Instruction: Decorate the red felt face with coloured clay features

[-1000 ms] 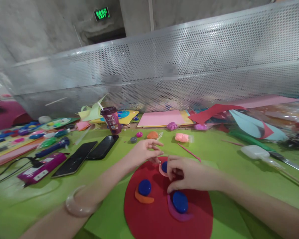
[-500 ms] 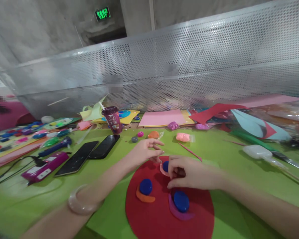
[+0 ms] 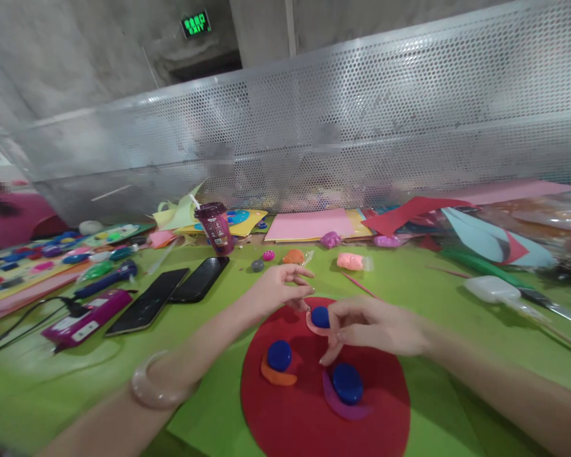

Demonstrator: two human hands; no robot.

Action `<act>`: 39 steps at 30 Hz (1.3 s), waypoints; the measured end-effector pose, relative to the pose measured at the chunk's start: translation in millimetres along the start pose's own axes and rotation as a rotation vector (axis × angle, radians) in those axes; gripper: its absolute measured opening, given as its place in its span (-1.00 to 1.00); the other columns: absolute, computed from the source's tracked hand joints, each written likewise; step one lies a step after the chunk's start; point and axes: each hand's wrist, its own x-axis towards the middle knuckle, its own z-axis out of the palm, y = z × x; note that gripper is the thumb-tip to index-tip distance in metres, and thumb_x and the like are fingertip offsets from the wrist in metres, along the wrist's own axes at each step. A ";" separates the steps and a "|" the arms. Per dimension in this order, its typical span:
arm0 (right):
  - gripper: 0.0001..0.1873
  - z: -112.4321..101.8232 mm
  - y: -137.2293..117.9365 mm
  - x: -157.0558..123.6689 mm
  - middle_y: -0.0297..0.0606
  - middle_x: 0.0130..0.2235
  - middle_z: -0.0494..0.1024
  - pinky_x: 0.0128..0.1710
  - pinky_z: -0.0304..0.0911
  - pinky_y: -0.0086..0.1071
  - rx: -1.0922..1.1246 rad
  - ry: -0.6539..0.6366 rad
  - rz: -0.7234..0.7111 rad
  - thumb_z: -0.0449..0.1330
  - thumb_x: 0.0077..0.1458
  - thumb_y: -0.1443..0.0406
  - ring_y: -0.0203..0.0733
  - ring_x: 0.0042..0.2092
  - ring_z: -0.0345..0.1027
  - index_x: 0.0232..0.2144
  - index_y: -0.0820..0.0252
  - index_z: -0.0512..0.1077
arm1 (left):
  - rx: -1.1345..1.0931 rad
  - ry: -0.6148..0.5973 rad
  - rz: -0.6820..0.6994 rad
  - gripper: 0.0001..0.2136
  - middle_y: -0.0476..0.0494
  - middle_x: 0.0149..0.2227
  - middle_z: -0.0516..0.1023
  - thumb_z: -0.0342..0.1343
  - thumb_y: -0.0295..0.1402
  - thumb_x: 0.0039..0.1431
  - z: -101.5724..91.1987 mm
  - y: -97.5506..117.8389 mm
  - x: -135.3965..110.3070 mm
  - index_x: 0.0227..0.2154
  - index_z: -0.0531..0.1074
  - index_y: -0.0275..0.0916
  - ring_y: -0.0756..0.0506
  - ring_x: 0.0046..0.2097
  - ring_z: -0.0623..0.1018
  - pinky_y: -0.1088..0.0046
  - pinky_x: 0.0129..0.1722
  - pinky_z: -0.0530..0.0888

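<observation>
A red paper disc (image 3: 299, 412) lies on the green tabletop, bearing three blue clay rounds. The far round (image 3: 320, 317) has a pale pink clay strip (image 3: 315, 328) curved along its near side. My left hand (image 3: 285, 285) hovers at the far rim, fingers spread, one fingertip at the strip's left end. My right hand (image 3: 371, 327) has curled fingers at the strip's other end, partly covering it. An orange strip (image 3: 280, 377) curves under the left blue round (image 3: 279, 355). Beside the near round (image 3: 347, 383) a purple strip (image 3: 345, 408) curves.
Two phones (image 3: 147, 301), a purple power strip (image 3: 86, 320) and a lidded cup (image 3: 215, 228) stand to the left. Behind are orange clay (image 3: 293, 256), a pink clay packet (image 3: 352, 261) and paper sheets (image 3: 309, 225). Scissors (image 3: 547, 301) lie right. A person in pink (image 3: 23, 216) is far left.
My right hand has shifted slightly right and turned, uncovering more of the far blue round and pink strip. My left hand has hardly moved.
</observation>
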 end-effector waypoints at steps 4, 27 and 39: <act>-0.90 1.5 -0.2 0.7 -0.23 -0.39 0.57 -0.18 0.20 -0.24 -0.046 -0.005 0.037 0.03 0.05 0.35 -0.09 -0.17 0.44 -0.50 0.17 0.23 | 0.010 0.003 -0.002 -0.71 -0.07 -0.32 0.46 0.20 -0.39 -0.02 -0.7 -0.2 0.4 -0.19 0.36 -0.29 0.06 -0.56 0.51 0.48 -0.48 0.48; -0.90 -3.7 6.5 0.6 -0.21 -0.39 0.58 -0.08 0.18 -0.18 0.120 -0.003 -0.056 0.07 0.04 0.32 -0.10 -0.19 0.45 -0.50 0.21 0.29 | -0.001 -0.012 0.009 -0.75 -0.02 -0.38 0.46 0.17 -0.45 -0.01 1.0 1.4 -1.1 -0.21 0.36 -0.29 0.05 -0.55 0.51 0.50 -0.49 0.47; -0.91 -11.6 5.4 0.4 -0.19 -0.29 0.56 -0.28 0.28 -0.32 -0.056 0.179 -0.050 0.05 0.08 0.29 -0.18 -0.29 0.44 -0.41 0.20 0.29 | 0.011 0.004 -0.001 -0.76 0.00 -0.39 0.44 0.16 -0.45 -0.01 4.5 4.3 -2.8 -0.22 0.35 -0.31 0.06 -0.57 0.50 0.50 -0.49 0.47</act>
